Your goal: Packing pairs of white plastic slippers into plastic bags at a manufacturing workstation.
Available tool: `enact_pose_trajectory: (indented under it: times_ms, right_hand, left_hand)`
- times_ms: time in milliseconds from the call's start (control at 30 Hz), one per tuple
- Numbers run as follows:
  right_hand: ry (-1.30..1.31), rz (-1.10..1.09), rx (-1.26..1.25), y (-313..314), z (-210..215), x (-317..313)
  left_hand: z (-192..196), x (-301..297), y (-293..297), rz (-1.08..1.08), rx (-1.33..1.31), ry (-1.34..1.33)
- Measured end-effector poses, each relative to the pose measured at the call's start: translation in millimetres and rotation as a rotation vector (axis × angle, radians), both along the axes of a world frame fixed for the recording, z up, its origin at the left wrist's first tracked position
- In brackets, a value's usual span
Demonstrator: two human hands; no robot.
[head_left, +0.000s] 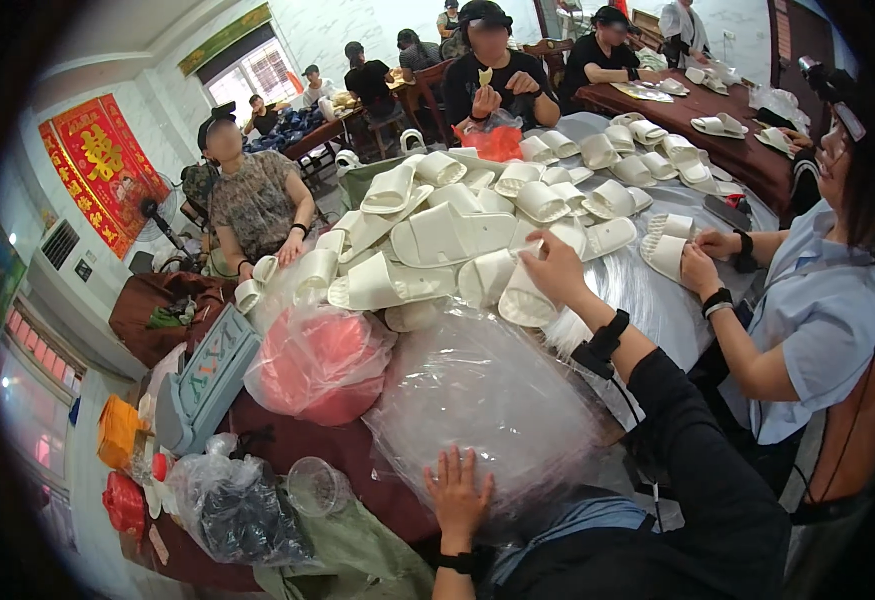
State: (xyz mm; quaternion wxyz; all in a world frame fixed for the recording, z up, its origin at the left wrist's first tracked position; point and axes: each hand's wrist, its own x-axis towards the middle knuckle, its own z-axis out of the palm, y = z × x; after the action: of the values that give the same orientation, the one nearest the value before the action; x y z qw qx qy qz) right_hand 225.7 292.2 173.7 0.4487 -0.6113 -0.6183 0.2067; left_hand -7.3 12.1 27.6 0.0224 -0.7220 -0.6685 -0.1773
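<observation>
My left hand lies flat with its fingers spread on a stack of clear plastic bags near the front edge of the table. Reaching over to the heap, my right hand has its fingers and thumb closed at the edge of a white slipper; the fingertips are partly hidden. A broad pile of white slippers spreads around and beyond that hand. A pink bundle in clear plastic sits left of the bags.
At right a person in a light blue shirt handles a slipper. Two people sit across the pile. A grey-blue plastic stool, a clear tub and a bag with dark contents are at left. Co-workers occupy tables behind.
</observation>
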Motion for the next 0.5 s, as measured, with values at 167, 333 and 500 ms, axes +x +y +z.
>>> enact_pose_trajectory:
  times_ms: [167,333,500]
  right_hand:
    - [-0.029,0.159,-0.091,2.4,-52.9,-12.5]
    - [-0.13,0.119,-0.231,-3.1,-78.6,-21.0]
    - [0.008,0.122,-0.326,21.9,-109.6,-13.3]
  left_hand:
    - [0.5,-3.0,-3.7,0.017,0.005,-0.03]
    - [-3.7,-2.1,-2.2,0.015,0.011,0.004]
    - [-1.4,0.9,-1.0,-0.014,0.009,-0.027]
